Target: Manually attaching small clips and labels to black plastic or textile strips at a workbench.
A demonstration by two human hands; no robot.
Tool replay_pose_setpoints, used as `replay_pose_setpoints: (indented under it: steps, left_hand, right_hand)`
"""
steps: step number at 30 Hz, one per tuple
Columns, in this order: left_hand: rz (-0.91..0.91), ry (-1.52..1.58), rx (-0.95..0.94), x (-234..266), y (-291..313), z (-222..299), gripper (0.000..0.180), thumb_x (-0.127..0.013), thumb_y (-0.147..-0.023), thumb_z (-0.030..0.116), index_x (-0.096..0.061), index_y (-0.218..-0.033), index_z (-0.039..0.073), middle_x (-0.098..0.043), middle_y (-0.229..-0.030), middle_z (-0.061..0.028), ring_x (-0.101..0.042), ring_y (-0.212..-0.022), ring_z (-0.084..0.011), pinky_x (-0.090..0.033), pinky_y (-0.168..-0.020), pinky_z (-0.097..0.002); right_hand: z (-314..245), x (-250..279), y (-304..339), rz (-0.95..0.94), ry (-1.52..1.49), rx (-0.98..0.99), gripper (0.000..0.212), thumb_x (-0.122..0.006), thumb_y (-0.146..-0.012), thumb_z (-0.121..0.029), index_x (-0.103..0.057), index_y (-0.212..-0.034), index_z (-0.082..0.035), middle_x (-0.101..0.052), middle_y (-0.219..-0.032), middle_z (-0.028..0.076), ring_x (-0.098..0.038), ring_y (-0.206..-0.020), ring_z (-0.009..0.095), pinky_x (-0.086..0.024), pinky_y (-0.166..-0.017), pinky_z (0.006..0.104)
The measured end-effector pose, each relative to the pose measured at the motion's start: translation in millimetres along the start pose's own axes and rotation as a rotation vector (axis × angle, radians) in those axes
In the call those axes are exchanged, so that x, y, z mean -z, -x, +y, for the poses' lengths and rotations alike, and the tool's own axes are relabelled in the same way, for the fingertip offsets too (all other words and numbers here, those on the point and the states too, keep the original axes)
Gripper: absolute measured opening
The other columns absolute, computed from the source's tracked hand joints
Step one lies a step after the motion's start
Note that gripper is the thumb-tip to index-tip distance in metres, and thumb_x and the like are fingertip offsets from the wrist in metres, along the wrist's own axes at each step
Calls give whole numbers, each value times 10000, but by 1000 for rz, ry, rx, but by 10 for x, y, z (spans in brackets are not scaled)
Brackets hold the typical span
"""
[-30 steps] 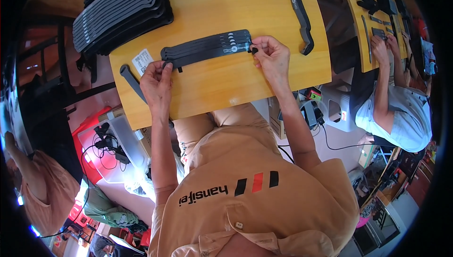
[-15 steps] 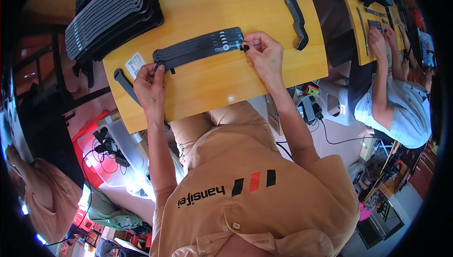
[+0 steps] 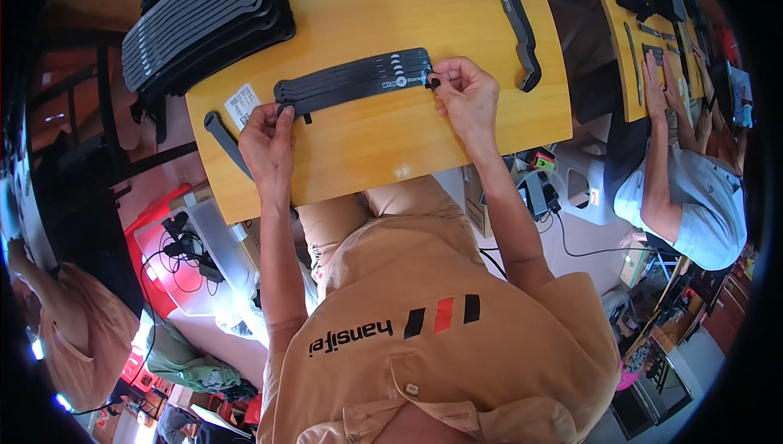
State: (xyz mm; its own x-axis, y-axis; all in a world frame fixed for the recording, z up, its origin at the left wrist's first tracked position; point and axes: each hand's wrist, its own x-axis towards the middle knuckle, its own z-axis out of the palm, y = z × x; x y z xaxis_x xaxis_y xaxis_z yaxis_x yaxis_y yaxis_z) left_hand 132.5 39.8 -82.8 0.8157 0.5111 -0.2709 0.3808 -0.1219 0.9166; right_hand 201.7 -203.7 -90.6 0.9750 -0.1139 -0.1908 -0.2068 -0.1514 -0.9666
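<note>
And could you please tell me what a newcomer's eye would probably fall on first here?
Most likely the overlapping dark straps on the yellow table, with the left hand pinching their left end and the right hand at their right end. After that, probably the thick stack of dark strips at the picture's upper left, and the single bent strap near the table's right edge.

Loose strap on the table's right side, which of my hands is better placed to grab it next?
Probably your right hand: it's nearer the loose strap, while your left hand is at the left end of the strap bundle. Both hold it, so the right would need to let go first.
</note>
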Motion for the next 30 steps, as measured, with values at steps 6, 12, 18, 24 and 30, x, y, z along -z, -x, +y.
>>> replay_pose_setpoints:
  steps: [6, 12, 18, 24, 30]
  left_hand:
    - [56, -94, -62, -7, -26, -45, 150, -630, -810, 116, -596, -851, -24, -545, -632, -3, -442, -499, -50, -350, -456, -198]
    - [21, -43, -21, -21, 2, -6, 158, -629, -806, 116, -601, -856, -32, -546, -622, -9, -448, -512, -54, -365, -483, -200]
    - [73, -102, -72, -28, -1, -6, 153, -627, -811, 116, -600, -845, -30, -554, -625, -12, -447, -501, -55, -357, -463, -205]
    - [66, -100, -33, -35, 6, 27, 158, -629, -810, 122, -602, -837, -32, -556, -616, -17, -450, -499, -56, -358, -461, -210]
    - [83, -157, -28, -55, 16, 56, 155, -631, -808, 130, -601, -821, -22, -561, -611, -24, -460, -498, -63, -370, -472, -215]
  right_hand:
    - [6, 6, 9, -2, -28, 17, 62, -643, -738, 29, -618, -790, 5, -571, -610, 2, -486, -490, 34, -405, -384, 191]
    - [-37, 31, 14, -57, 74, -32, 100, -566, -790, 50, -603, -856, -15, -616, -725, 10, -527, -557, 34, -415, -424, 169]
    - [-1, -4, 3, -11, -11, 10, 61, -642, -744, 21, -619, -797, 5, -567, -617, -2, -482, -502, 30, -404, -389, 188]
    - [0, 0, 4, -11, -9, 11, 55, -639, -739, 25, -615, -785, 7, -558, -595, 1, -477, -490, 33, -399, -389, 189]
    - [26, 2, -9, -9, 4, 40, 43, -636, -734, 22, -614, -768, 6, -552, -579, 1, -475, -481, 34, -398, -388, 195]
